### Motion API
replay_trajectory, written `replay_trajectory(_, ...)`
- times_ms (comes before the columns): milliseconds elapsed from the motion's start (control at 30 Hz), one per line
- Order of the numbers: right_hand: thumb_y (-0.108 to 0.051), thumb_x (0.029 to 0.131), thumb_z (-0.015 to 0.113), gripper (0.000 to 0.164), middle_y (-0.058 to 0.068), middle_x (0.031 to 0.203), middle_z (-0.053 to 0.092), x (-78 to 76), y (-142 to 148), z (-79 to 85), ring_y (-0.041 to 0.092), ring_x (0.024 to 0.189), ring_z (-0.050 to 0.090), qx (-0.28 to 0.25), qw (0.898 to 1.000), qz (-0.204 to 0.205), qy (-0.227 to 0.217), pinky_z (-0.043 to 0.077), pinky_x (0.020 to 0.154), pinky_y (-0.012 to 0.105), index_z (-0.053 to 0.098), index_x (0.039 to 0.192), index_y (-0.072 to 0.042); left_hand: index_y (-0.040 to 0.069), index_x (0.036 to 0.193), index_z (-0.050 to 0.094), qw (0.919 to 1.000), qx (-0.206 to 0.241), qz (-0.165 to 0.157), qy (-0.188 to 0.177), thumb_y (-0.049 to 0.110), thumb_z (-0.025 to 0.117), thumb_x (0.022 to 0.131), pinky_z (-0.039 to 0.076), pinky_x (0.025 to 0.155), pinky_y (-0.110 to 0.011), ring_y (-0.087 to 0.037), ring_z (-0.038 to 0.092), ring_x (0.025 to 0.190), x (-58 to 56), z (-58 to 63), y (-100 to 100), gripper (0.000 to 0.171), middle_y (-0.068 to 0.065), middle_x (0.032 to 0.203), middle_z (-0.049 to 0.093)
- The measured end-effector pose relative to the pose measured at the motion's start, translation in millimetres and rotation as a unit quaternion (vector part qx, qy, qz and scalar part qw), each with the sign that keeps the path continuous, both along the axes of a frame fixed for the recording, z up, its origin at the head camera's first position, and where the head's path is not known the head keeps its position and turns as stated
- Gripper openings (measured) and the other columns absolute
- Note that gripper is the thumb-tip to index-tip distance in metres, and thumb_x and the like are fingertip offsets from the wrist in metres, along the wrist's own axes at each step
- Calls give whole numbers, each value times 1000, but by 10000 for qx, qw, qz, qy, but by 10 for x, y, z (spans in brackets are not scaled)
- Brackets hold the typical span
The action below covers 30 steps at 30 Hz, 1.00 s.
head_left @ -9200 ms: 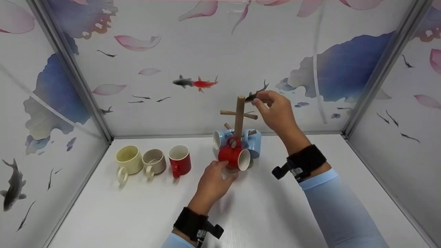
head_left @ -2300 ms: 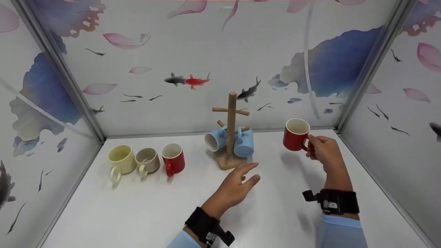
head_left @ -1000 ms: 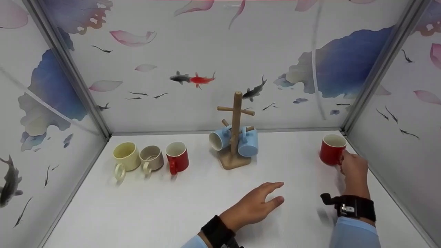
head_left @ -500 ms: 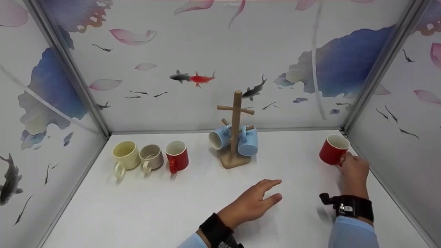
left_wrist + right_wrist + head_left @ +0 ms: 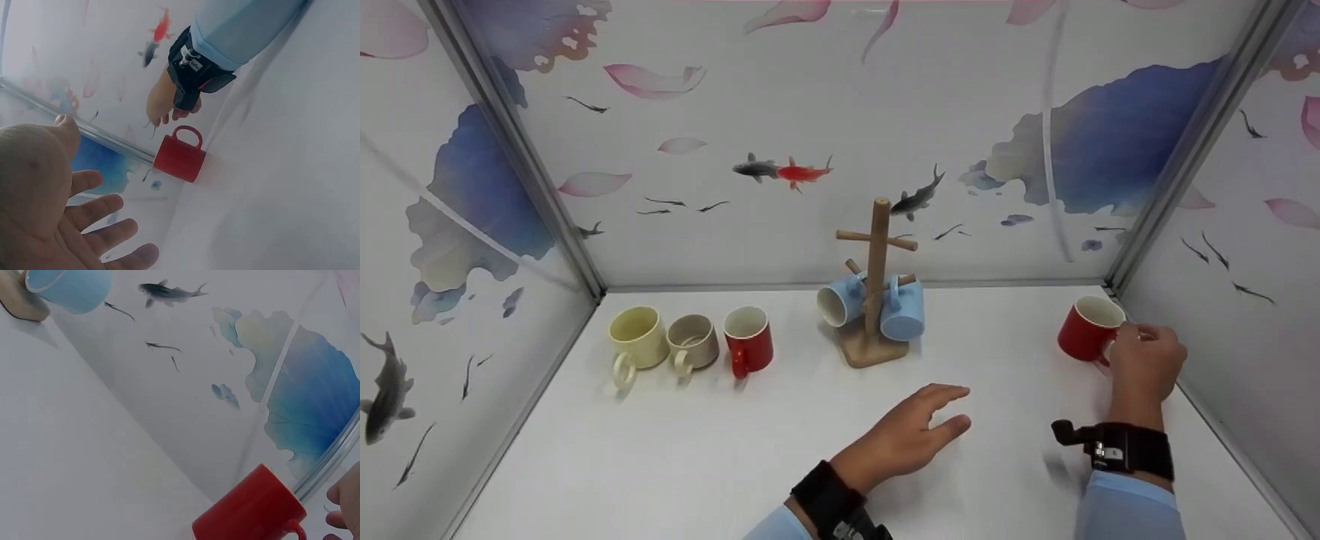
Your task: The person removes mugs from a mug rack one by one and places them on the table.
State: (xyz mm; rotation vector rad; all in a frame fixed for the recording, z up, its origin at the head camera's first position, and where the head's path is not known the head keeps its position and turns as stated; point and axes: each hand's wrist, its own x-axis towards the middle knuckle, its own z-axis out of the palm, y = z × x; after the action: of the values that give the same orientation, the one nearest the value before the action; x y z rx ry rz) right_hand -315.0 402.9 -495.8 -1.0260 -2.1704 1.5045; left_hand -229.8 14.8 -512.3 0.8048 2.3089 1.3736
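Observation:
A red mug (image 5: 1084, 334) with a white inside stands upright on the table at the back right. Just beside its handle is my right hand (image 5: 1144, 367), fingers loosely bent and holding nothing. In the left wrist view a gap shows between that hand (image 5: 161, 101) and the handle of the mug (image 5: 179, 160); the right wrist view shows the fingers (image 5: 343, 495) apart from it too. My left hand (image 5: 904, 433) hovers above the table's middle, thumb spread from straight, relaxed fingers. Behind it stands a wooden mug tree (image 5: 878, 262).
Two light blue mugs (image 5: 905, 315) hang on the tree's lower pegs; its upper pegs are bare. Left on the table (image 5: 645, 450) stand a yellow mug (image 5: 639, 337), a grey-beige mug (image 5: 694, 343) and another red mug (image 5: 754, 341). Printed panels (image 5: 780, 247) enclose the back and sides.
The red mug has gone from the tree to the table's back right, carried by my right hand. That hand has now let go of the handle and shifted right. My left hand has come forward, off the tree.

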Motion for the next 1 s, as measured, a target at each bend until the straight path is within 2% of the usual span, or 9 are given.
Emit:
replay_trajectory(100, -46, 115, 45, 65, 14, 177, 46, -13, -93, 97, 32, 159, 48, -26, 9999, 8, 112, 58, 123, 47, 48, 171, -13, 24, 171, 52, 9999, 31, 35, 107, 54, 51, 120, 46, 133, -38, -11, 45, 165, -25, 30, -33, 59, 6, 176, 49)
replay_trajectory(200, -47, 115, 48, 60, 12, 172, 52, -34, -206, 174, 27, 154, 51, -69, 9994, 6, 327, 59, 121, 44, 53, 166, -15, 24, 171, 51, 9996, 108, 172, 214, 53, 51, 120, 46, 133, -39, -16, 46, 165, -54, 80, -85, 59, 3, 177, 49)
replay_trajectory(367, -41, 115, 55, 45, 7, 159, 59, -80, -425, 285, 22, 148, 53, -263, 9960, 80, 849, 51, 129, 49, 63, 155, -20, 23, 172, 50, 9979, 301, 467, 322, 50, 52, 120, 48, 132, -45, -29, 47, 166, -88, 169, -186, 58, -4, 177, 48)
replay_trajectory(500, -38, 115, 59, 35, -4, 133, 67, -88, -653, 402, 16, 136, 58, -368, 9904, 327, 1289, 46, 133, 53, 69, 145, -22, 21, 171, 50, 9959, 432, 699, 379, 50, 53, 120, 47, 133, -51, -32, 45, 167, -98, 240, -252, 59, -7, 177, 47)
replay_trajectory(633, -33, 115, 64, 21, -10, 107, 71, -92, -942, 506, 10, 108, 70, -130, 9778, 650, 1989, 56, 112, 34, 73, 128, -18, 22, 171, 50, 9943, 489, 848, 411, 52, 55, 119, 46, 133, -52, -31, 43, 167, -77, 307, -304, 60, -7, 177, 45)
replay_trajectory(733, -28, 115, 65, 15, -9, 100, 72, -110, -1165, 541, 12, 98, 74, 40, 9644, 1014, 2440, 58, 91, 24, 73, 121, -17, 21, 171, 50, 9933, 500, 896, 531, 53, 56, 119, 47, 132, -51, -30, 45, 166, -66, 348, -335, 62, -7, 175, 47)
replay_trajectory(800, -29, 116, 65, 16, -7, 103, 72, -129, -1301, 556, 12, 99, 74, 143, 9575, 1355, 2542, 59, 89, 20, 73, 122, -16, 20, 171, 51, 9920, 557, 960, 600, 52, 56, 119, 48, 131, -52, -30, 45, 165, -70, 369, -355, 62, -7, 174, 47)
replay_trajectory(900, -29, 117, 64, 21, -3, 107, 73, -173, -1485, 595, 15, 103, 75, 243, 9443, 1947, 2643, 61, 94, 20, 73, 125, -13, 18, 170, 52, 9897, 682, 1099, 611, 52, 57, 118, 49, 130, -54, -29, 46, 165, -81, 385, -379, 62, -8, 173, 48)
replay_trajectory(1000, -28, 117, 65, 24, -1, 107, 74, -223, -1627, 672, 15, 101, 75, 397, 9278, 2488, 2751, 61, 94, 20, 74, 125, -7, 19, 171, 51, 9884, 749, 1180, 588, 52, 58, 118, 49, 130, -55, -28, 46, 165, -67, 407, -379, 62, -9, 173, 48)
